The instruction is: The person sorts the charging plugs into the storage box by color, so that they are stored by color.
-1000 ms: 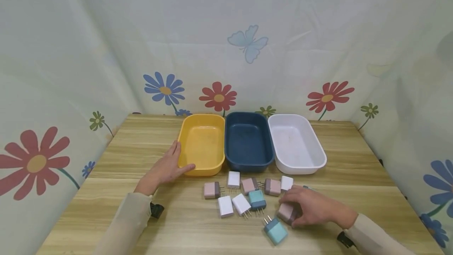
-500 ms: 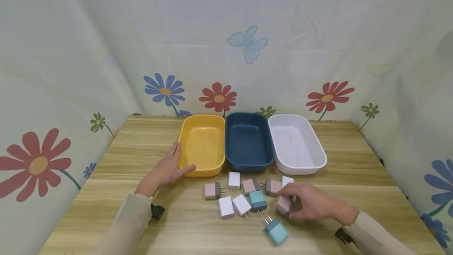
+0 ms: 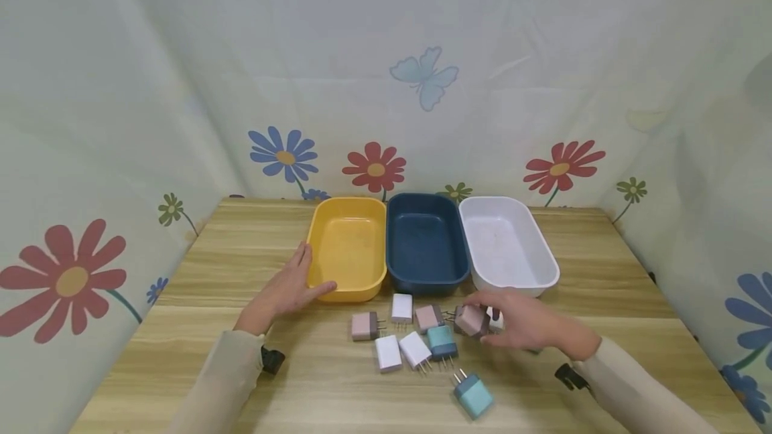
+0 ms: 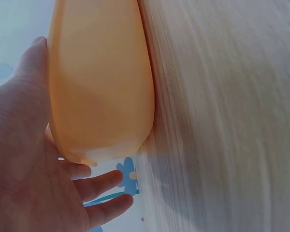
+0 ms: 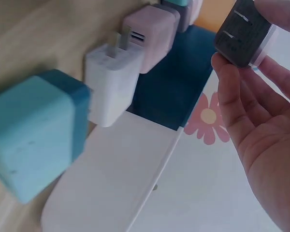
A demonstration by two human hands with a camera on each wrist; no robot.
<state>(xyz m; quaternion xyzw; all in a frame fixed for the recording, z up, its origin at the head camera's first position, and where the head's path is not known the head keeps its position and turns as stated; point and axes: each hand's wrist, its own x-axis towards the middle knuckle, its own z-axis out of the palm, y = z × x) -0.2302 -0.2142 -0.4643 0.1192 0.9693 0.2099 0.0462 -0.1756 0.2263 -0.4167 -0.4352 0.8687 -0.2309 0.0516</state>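
Observation:
My right hand [image 3: 525,320] pinches a pink plug charger [image 3: 473,319] with a dark brown end between thumb and fingers. In the right wrist view that charger's dark prong face [image 5: 237,34] shows, raised off the table. Under it in the head view lies another pink charger, mostly covered, and a white charger [image 3: 496,321] is partly hidden by the fingers. My left hand [image 3: 286,290] touches the near left corner of a yellow tray [image 3: 347,296], its thumb by the front rim [image 4: 52,96] and its fingers relaxed along the outer side.
A navy tray [image 3: 428,284] and a white tray [image 3: 545,280] stand beside the yellow one. Several white, pink and teal chargers lie before them, including a teal charger [image 3: 474,396] nearest me. A floral curtain [image 3: 338,52] backs the wooden table [image 3: 253,240].
My right hand has lifted the pink charger and carried it away from me and slightly left, toward the trays. The left hand has stayed at the yellow tray.

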